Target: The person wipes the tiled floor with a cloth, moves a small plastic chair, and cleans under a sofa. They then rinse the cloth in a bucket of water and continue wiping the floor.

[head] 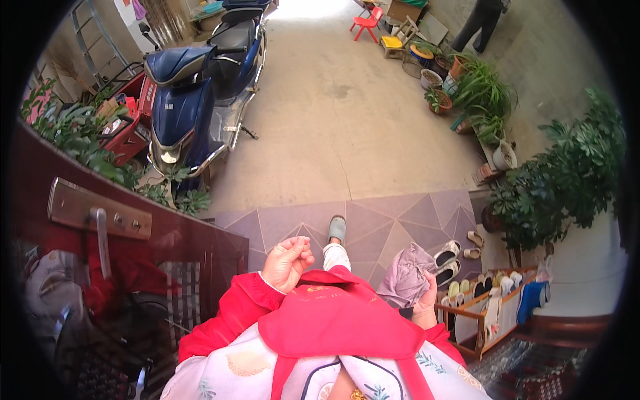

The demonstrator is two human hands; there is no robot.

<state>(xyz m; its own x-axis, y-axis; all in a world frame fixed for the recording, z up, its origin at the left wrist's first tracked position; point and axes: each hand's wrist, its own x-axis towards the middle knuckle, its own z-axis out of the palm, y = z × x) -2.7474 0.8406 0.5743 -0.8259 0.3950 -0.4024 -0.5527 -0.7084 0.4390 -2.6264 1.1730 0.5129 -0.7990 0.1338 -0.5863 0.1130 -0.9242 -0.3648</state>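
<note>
Raised in front of the red apron [340,325], my left hand [288,262] has its fingers curled, and nothing shows in it. My right hand [426,302] grips a bunched mauve cloth [409,277] at the right side of the apron; a small dark strip shows under the cloth, and part of the hand lies behind it. One foot in a grey slip-on shoe [337,229] is on the purple patterned tile floor [370,212]. The other foot is out of sight.
A dark red door with a lever handle [102,240] stands at left, a blue scooter [182,110] beyond it. At right are a wooden shoe rack [480,320], loose shoes [446,262], potted plants [565,175] and a red chair [368,23]. A person [480,25] stands far right.
</note>
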